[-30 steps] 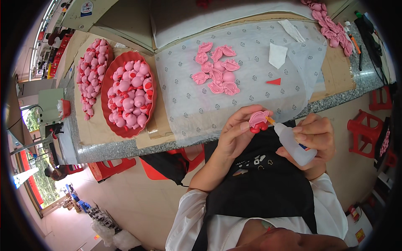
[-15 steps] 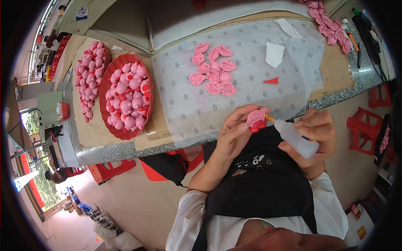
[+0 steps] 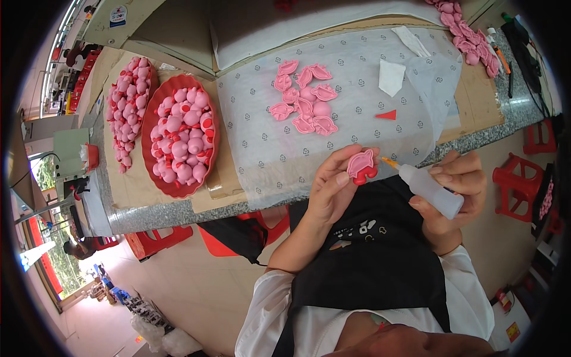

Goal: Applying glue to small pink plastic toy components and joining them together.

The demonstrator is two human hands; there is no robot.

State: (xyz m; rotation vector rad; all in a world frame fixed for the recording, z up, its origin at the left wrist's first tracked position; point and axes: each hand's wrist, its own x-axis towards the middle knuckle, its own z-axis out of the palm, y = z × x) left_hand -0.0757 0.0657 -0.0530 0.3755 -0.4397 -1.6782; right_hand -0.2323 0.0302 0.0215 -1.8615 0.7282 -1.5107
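Between the thumb and fingers of my left hand (image 3: 333, 185) is a small pink-and-red moulded figure piece (image 3: 361, 166), its hollow rimmed pink side in sight. My right hand (image 3: 457, 189) is wrapped round a translucent white squeeze bottle (image 3: 429, 189) with a narrow orange-yellow tip. That tip points left at the piece, a short gap away from it. Both hands are over my lap at the table's front edge. Beyond them, several loose pink moulded pieces (image 3: 303, 107) lie in a cluster on the printed paper sheet (image 3: 256, 154).
A red scalloped tray (image 3: 215, 140) full of round pink-and-red pieces stands left, beside another heap (image 3: 126, 113). On the right lie a red triangle (image 3: 386, 115), white paper scraps (image 3: 391, 77) and an orange-handled tool (image 3: 501, 59). More pink pieces (image 3: 473, 41) lie far right. Red stools (image 3: 518, 184) stand beyond.
My right hand has drawn the bottle slightly right, so its tip is now apart from the piece. My left hand has turned the piece a little, showing more of its pink side.
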